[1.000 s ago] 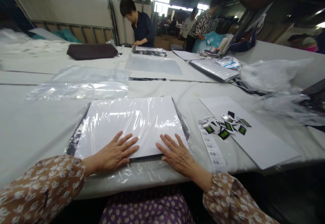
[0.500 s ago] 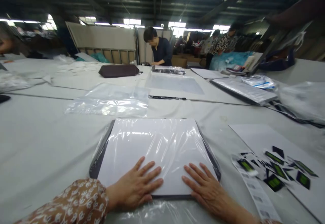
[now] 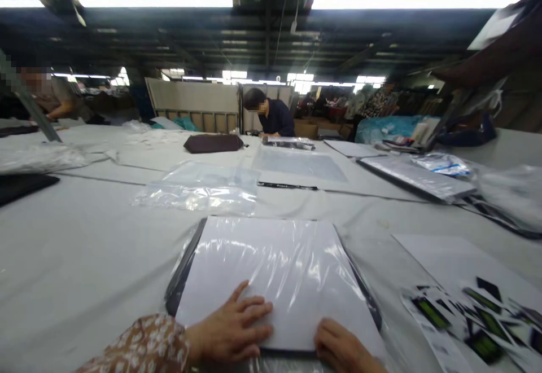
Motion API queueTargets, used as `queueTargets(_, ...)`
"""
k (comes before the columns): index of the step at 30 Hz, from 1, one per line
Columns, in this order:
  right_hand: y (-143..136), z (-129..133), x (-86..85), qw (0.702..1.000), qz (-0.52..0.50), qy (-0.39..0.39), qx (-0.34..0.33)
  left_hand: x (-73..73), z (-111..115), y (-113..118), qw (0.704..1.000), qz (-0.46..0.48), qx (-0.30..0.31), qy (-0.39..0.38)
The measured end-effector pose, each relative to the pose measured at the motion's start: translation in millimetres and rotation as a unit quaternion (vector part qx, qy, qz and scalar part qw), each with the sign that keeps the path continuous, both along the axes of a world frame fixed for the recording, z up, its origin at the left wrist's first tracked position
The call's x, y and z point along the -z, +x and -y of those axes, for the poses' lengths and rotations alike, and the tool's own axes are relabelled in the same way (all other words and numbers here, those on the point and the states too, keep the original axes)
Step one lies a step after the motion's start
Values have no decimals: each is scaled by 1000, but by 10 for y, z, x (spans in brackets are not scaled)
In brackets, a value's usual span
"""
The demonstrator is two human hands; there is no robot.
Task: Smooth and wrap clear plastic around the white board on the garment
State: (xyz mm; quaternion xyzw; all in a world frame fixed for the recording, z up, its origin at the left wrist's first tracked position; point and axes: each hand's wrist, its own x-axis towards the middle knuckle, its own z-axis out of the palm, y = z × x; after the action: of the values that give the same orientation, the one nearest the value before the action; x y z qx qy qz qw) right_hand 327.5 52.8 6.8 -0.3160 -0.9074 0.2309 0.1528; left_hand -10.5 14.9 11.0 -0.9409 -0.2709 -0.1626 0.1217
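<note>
A dark, flat item with a white sheet [image 3: 262, 254] on top lies inside a clear plastic bag [image 3: 296, 271] in front of me. My left hand [image 3: 235, 328] rests flat on the bag, its fingers spread over the left part of the sheet's near half. At the near right edge, my right hand [image 3: 342, 350] is closed, with curled fingers on the plastic; the fingertips are partly hidden. The bag's near end runs under my hands and out of view. Further off lies an empty-looking clear bag [image 3: 203, 187].
Black-and-green tags [image 3: 483, 316] lie scattered on a white board [image 3: 449, 249] at right. Behind are another wrapped flat package [image 3: 415, 178], a dark maroon pouch [image 3: 214, 143] and a black strip [image 3: 288, 185]. A co-worker [image 3: 275, 114] bends over the table's far side.
My right hand has gone from flat and spread to curled, moving toward the near edge. My left hand stays flat on the bag. The camera has tilted up.
</note>
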Motion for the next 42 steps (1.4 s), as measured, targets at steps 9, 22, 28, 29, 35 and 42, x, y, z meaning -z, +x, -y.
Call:
queueTargets(9,66,92,-23,997,-55,-46,-16,361,237,-481,969,76,41,-231)
queueTargets(22,218,471,-380,975,191,47,-105,156,381,-284,988,-23,-1,-153)
queueTargets(28,109,627,-214,969,199,126,-69,114,730,-73,980,-42,-127,-149)
queueTargets(29,96,629,-186,971,191,130,-63,94,776,-42,978,-46,-138,-148)
queueTargets(35,48,578,-95,969,126,209,-37,44,955,79,972,-41,-165,-164)
queueTargets(42,40,504,-11,968,78,237,-41,410,876,185,977,26,-212,-22)
